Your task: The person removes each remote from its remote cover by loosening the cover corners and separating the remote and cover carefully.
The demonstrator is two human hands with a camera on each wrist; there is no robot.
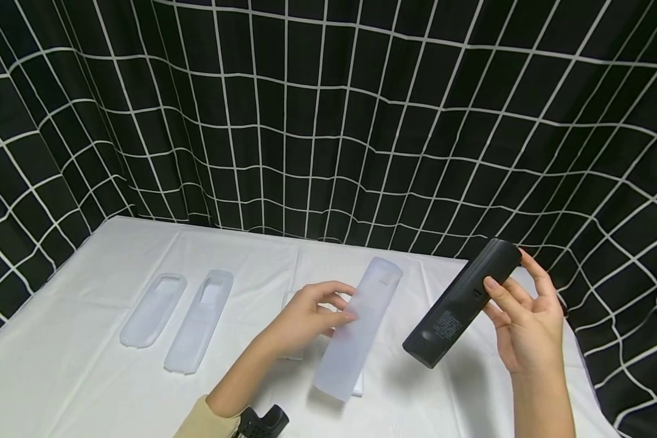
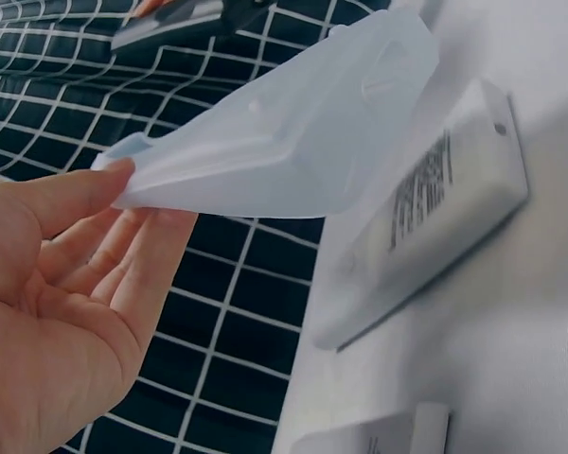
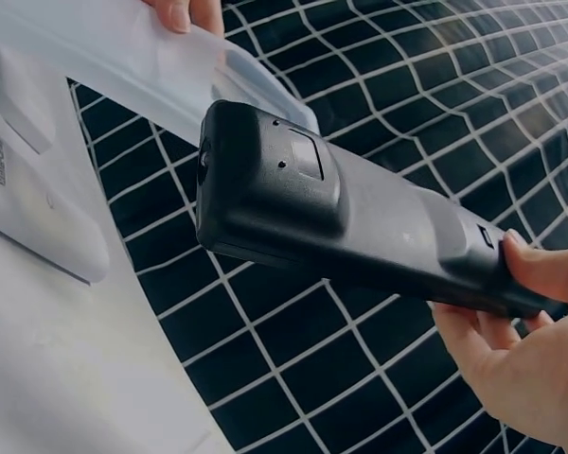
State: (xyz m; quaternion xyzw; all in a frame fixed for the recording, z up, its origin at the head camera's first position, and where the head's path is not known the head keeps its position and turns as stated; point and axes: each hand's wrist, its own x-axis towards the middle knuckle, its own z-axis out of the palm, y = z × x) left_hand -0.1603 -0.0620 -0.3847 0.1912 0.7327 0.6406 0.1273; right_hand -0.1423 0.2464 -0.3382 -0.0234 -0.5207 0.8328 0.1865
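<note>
My left hand point(image 1: 306, 316) pinches the edge of a translucent silicone remote cover point(image 1: 361, 328), which is held tilted above the table. In the left wrist view the cover point(image 2: 293, 142) stretches away from the thumb and fingertips. My right hand point(image 1: 531, 322) grips a black remote control point(image 1: 465, 304) near its upper end, its back with small printed text showing in the head view. The remote point(image 3: 360, 218) is apart from the cover, to its right. Below the cover lies a white remote point(image 2: 454, 180) with a barcode label, mostly hidden in the head view.
Two more translucent covers, a shorter one point(image 1: 153, 310) and a longer one point(image 1: 199, 322), lie side by side on the left of the white-covered table point(image 1: 87, 377). Another white object point(image 2: 379, 435) lies partly in view. A black curtain with white grid lines point(image 1: 306, 121) hangs behind.
</note>
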